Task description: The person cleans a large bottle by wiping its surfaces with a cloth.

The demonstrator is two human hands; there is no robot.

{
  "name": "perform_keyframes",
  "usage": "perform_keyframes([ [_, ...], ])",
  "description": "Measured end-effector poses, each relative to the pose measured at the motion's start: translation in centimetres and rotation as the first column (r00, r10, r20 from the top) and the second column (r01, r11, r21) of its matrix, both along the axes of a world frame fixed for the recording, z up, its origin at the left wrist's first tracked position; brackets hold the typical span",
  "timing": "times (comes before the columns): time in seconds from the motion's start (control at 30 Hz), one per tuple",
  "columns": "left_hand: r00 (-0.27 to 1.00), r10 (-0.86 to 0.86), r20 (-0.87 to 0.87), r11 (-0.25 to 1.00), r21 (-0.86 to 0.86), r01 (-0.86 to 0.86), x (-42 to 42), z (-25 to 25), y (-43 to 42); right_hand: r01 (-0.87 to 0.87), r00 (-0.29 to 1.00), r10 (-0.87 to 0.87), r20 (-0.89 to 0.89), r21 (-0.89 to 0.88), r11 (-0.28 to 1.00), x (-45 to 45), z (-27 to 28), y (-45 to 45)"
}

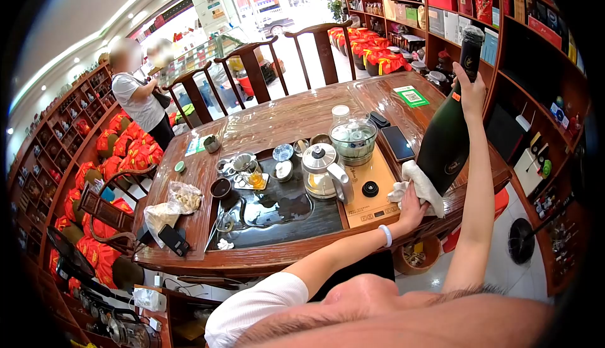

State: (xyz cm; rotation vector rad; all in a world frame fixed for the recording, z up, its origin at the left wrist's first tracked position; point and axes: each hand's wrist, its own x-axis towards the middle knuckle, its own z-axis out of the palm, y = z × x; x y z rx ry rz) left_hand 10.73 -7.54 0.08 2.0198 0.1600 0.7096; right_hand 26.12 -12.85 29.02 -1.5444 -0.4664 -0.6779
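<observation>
A large dark green bottle [446, 135] with a black-wrapped neck leans to the right at the right end of the wooden table. My right hand [472, 96] is wrapped round its neck. Low on the bottle, my left hand [409, 214], with a pale bracelet at the wrist, presses a white cloth [421, 178] to the side. The cloth covers part of the bottle's base, so I cannot tell how it rests on the table. Beside the cloth lie a dark phone [397, 142] and a tan panel [373, 190] bearing a small black lid [370, 188].
A glass kettle [322, 171] and a glass pot [353, 139] stand left of my hands. Cups and a wet black tea tray [271, 212] fill the middle. Plastic bags [169, 212] lie further left. Chairs [252, 70] line the far side; a person [140, 96] stands beyond.
</observation>
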Motion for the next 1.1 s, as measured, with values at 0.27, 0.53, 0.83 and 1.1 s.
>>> perform_keyframes([
  [0.27,1.0,0.023,0.022,1.0,0.016,-0.023,0.1,-0.5,0.0,0.002,0.999,-0.003,0.046,0.012,1.0,0.0,-0.1,0.1],
  [0.53,0.997,-0.069,-0.036,0.997,-0.028,0.068,0.3,-0.7,0.2,-0.038,0.997,0.036,0.062,0.03,0.999,-0.4,0.0,0.2],
  [0.83,0.998,-0.05,-0.045,0.998,0.027,0.051,0.4,-1.3,0.3,-0.032,0.999,0.032,0.028,-0.005,0.999,0.0,-0.1,0.0],
  [1.1,0.988,-0.085,-0.127,0.996,-0.001,0.085,0.4,-0.9,0.4,-0.028,0.999,0.029,0.024,-0.048,0.998,0.2,-0.2,-0.2],
])
